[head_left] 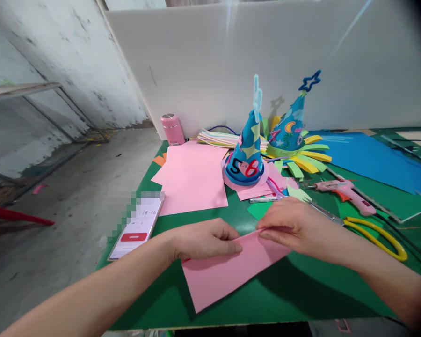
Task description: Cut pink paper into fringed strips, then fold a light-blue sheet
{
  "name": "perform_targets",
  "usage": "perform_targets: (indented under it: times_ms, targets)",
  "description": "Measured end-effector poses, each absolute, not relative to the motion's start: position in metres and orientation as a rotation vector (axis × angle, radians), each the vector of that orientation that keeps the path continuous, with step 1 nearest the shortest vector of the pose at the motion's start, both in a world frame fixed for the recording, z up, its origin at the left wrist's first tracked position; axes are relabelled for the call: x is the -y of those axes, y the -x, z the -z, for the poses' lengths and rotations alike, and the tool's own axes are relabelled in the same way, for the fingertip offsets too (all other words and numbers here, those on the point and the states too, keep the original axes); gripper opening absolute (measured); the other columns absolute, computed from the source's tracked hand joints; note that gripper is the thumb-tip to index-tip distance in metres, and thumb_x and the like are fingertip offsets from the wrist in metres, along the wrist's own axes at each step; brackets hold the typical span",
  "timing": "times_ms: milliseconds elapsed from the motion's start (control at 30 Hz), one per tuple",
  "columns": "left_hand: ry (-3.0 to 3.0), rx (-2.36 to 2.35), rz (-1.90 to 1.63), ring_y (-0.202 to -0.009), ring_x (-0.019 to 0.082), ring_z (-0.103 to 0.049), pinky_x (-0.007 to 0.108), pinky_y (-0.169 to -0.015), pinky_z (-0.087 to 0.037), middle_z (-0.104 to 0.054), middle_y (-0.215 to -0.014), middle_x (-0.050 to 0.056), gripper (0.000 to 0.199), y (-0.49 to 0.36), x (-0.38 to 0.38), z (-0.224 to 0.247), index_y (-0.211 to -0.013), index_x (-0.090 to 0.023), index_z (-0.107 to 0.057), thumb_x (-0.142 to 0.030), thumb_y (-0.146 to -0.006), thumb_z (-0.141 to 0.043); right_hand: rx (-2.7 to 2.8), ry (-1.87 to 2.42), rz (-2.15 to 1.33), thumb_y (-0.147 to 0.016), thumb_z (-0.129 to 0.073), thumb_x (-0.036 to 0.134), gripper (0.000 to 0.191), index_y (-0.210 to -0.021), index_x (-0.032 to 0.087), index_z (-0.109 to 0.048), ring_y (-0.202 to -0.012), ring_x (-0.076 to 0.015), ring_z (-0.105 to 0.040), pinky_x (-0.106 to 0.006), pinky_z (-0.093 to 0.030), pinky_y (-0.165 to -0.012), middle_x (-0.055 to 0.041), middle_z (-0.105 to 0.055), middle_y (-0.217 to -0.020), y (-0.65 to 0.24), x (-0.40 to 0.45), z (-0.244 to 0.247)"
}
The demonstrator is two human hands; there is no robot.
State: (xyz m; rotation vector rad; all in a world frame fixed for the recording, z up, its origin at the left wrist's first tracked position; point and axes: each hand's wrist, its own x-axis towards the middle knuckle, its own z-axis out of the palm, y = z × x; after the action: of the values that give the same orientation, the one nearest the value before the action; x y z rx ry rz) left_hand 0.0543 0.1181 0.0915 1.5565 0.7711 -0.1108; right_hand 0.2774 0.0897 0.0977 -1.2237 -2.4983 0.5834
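Observation:
A pink sheet of paper (228,278) is held above the green table near its front edge. My left hand (210,239) pinches its upper edge, thumb on the near side and the other fingers behind. At the upper right part of the same edge, my right hand (284,224) grips the paper between thumb and fingers. The fingertips behind the paper are hidden. Beyond my hands stands a blue cone party hat (248,149) with the numbers 5 and 6 on a pink brim. Behind it is a second blue cone hat (290,126) with a star on top and yellow and green strips.
On the green table (154,290) lie a phone (138,229), large pink sheets (196,173), yellow-handled scissors (375,234), a pink glue gun (349,192) and blue sheets (351,157). A pink bottle (173,129) stands at the back left, before a white panel (196,61).

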Motion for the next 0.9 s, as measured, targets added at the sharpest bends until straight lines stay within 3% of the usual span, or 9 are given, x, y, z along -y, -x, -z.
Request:
perform_targets:
  times_ms: [100, 167, 300, 367, 567, 767, 900]
  targets:
    - [-1.402, -0.903, -0.182, -0.047, 0.007, -0.03, 0.019, -0.043, -0.023, -0.036, -0.055, -0.005, 0.031, -0.058, -0.109, -0.081, -0.062, -0.016, -0.046, -0.042, -0.078, -0.045, 1.992, 1.385, -0.193, -0.071, -0.06, 0.034, 0.044, -0.114, 0.027, -0.048, -0.107, -0.0233, -0.043, -0.038, -0.031, -0.09, -0.0042, -0.05, -0.117, -0.281, -0.088, -0.086]
    - [-1.246, -0.961, -0.353, -0.05, 0.008, -0.039, 0.019, -0.046, -0.029, -0.044, -0.06, -0.003, 0.03, -0.063, -0.101, -0.074, -0.072, -0.015, -0.051, -0.044, -0.078, -0.045, 1.554, 1.449, -0.279, -0.069, -0.062, 0.035, 0.058, -0.121, 0.026, -0.037, -0.108, -0.0236, -0.042, -0.038, -0.034, -0.088, -0.0068, -0.044, -0.122, -0.278, -0.084, -0.07]
    - [-1.127, -0.952, -0.541, -0.057, 0.01, -0.046, 0.021, -0.051, -0.034, -0.053, -0.067, 0.001, 0.031, -0.074, -0.088, -0.065, -0.082, -0.013, -0.057, -0.042, -0.079, -0.046, 1.174, 1.202, -1.217, -0.077, -0.053, 0.037, 0.034, -0.108, 0.025, -0.044, -0.083, -0.0166, -0.054, -0.03, -0.045, -0.071, -0.004, -0.055, -0.098, -0.252, -0.068, -0.039]
    - [-1.11, -0.961, -0.602, -0.057, 0.01, -0.045, 0.022, -0.052, -0.035, -0.054, -0.067, 0.001, 0.031, -0.079, -0.083, -0.061, -0.085, -0.013, -0.058, -0.041, -0.08, -0.046, 1.064, 1.106, -1.402, -0.079, -0.052, 0.036, 0.021, -0.094, 0.022, -0.051, -0.074, -0.0142, -0.054, -0.025, -0.045, -0.065, -0.0012, -0.058, -0.081, -0.236, -0.062, -0.031]
    - [-1.034, -0.908, -0.685, -0.064, 0.012, -0.048, 0.023, -0.059, -0.037, -0.056, -0.075, 0.003, 0.029, -0.084, -0.075, -0.056, -0.091, -0.012, -0.059, -0.037, -0.076, -0.054, 0.937, 1.125, -1.383, -0.074, -0.059, 0.033, 0.015, -0.079, 0.019, -0.06, -0.067, -0.0131, -0.053, -0.024, -0.044, -0.061, 0.0006, -0.06, -0.072, -0.22, -0.058, -0.03]
    - [-0.852, -0.83, -0.7, -0.06, 0.011, -0.046, 0.025, -0.06, -0.037, -0.052, -0.067, 0.001, 0.03, -0.084, -0.079, -0.056, -0.089, -0.014, -0.057, -0.041, -0.08, -0.046, 0.986, 1.048, -1.536, -0.075, -0.058, 0.03, 0.017, -0.09, 0.021, -0.06, -0.07, -0.0146, -0.056, -0.027, -0.046, -0.066, -0.0009, -0.063, -0.079, -0.225, -0.057, -0.031]
    - [-1.102, -0.955, -0.7, -0.056, 0.01, -0.042, 0.022, -0.053, -0.033, -0.048, -0.064, -0.001, 0.029, -0.087, -0.078, -0.054, -0.075, -0.014, -0.053, -0.041, -0.08, -0.044, 1.005, 1.072, -1.424, -0.074, -0.06, 0.028, 0.017, -0.089, 0.02, -0.059, -0.076, -0.0154, -0.055, -0.026, -0.046, -0.069, -0.0016, -0.062, -0.082, -0.23, -0.063, -0.032]
